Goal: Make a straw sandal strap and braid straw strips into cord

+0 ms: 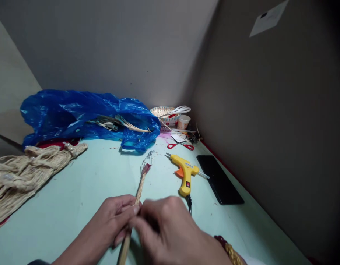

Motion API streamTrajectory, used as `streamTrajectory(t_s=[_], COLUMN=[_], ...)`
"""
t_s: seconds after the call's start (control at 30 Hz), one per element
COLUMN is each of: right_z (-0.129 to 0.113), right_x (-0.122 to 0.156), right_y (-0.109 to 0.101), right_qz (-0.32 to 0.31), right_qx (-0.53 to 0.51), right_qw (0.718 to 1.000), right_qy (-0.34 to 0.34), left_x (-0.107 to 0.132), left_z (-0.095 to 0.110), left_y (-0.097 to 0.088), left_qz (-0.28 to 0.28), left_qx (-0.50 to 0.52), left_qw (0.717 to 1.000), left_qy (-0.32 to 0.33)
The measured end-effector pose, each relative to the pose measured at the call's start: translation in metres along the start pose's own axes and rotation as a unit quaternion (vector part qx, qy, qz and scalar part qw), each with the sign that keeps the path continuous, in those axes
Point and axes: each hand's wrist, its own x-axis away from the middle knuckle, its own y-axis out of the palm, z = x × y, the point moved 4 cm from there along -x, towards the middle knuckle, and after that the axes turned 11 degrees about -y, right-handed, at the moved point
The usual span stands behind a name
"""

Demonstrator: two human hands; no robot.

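A thin braided straw cord (140,188) runs from a small clip at its far end down to my hands near the table's front edge. My left hand (114,220) is closed around the cord, thumb and fingers pinching it. My right hand (170,230) meets it from the right, fingers curled and pinched on the same strand, slightly blurred. A gold and red bangle (227,248) sits on my right wrist. Below my hands a flat straw strip (124,250) continues toward me.
A yellow glue gun (185,175) lies just beyond my right hand, a black phone (219,179) to its right. Red scissors (181,145), a basket (162,111) and a cup stand at the back. A blue plastic bag (84,116) and woven straw bundle (26,171) fill the left.
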Motion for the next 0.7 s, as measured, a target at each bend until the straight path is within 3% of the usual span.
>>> streamTrajectory(t_s=[0.1, 0.23, 0.3, 0.4, 0.57, 0.7], right_z=[0.014, 0.017, 0.016, 0.016, 0.023, 0.026], right_x=[-0.005, -0.012, -0.012, -0.011, -0.015, -0.016], right_y=[-0.013, -0.001, 0.006, 0.009, 0.007, 0.014], right_qz=[0.039, -0.025, -0.031, -0.012, 0.019, 0.013], right_qx=[-0.117, -0.311, -0.381, -0.368, -0.287, -0.309], right_qw=[0.991, 0.95, 0.924, 0.929, 0.957, 0.949], right_qy=[0.042, 0.001, 0.004, 0.02, 0.041, 0.058], left_x=[0.004, 0.009, 0.01, 0.009, 0.009, 0.014], left_z=[0.002, -0.001, -0.001, 0.001, -0.001, -0.004], left_y=[0.003, 0.004, 0.005, 0.006, 0.009, 0.008], left_qz=[-0.049, -0.075, -0.086, -0.088, -0.071, -0.009], left_qx=[0.044, 0.126, 0.14, 0.13, 0.102, 0.002], left_qw=[0.998, 0.989, 0.986, 0.987, 0.992, 0.999], left_qy=[-0.002, -0.026, -0.006, 0.037, 0.027, 0.039])
